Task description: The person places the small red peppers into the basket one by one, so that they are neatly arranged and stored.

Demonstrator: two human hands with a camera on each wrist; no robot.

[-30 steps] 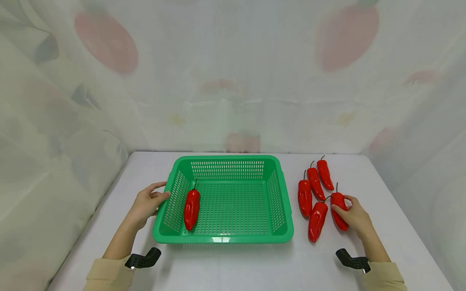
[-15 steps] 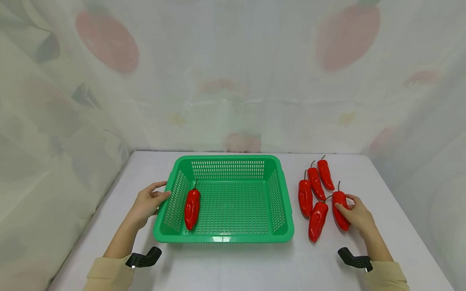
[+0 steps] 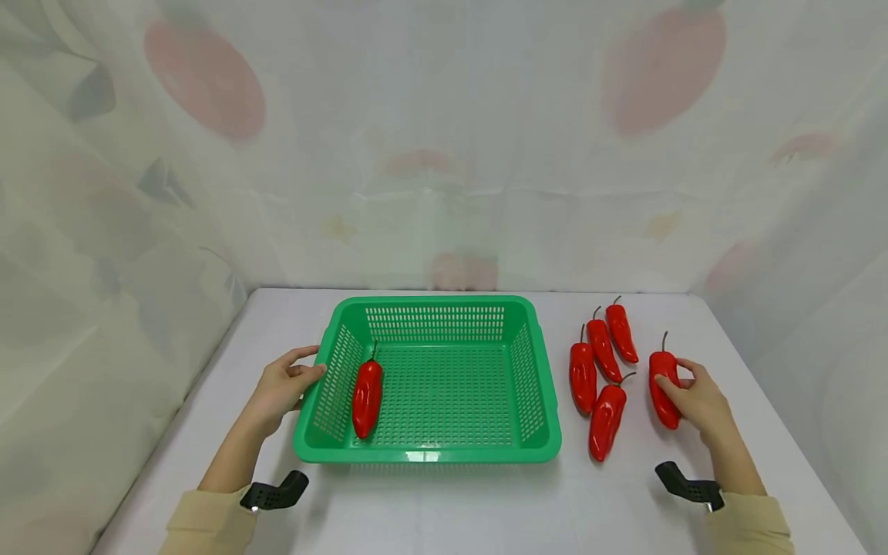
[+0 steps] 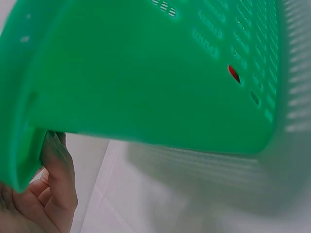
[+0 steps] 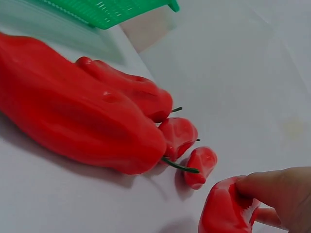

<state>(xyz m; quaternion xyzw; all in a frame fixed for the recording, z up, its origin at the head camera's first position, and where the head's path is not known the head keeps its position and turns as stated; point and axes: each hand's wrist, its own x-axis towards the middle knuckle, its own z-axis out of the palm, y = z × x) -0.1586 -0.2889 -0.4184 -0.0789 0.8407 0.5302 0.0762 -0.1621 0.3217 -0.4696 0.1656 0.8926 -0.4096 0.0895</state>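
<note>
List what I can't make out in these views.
Head: some fingertips of the left hand, hidden behind the basket.
Left wrist: the pepper inside, mostly hidden by the basket's wall.
Right wrist: part of the held pepper, cut off by the bottom edge; tip of the nearest pepper, by the left edge.

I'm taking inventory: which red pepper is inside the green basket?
The pepper at the left end of the basket. It is the only one inside: four others lie on the table, and the right hand holds one.
</note>
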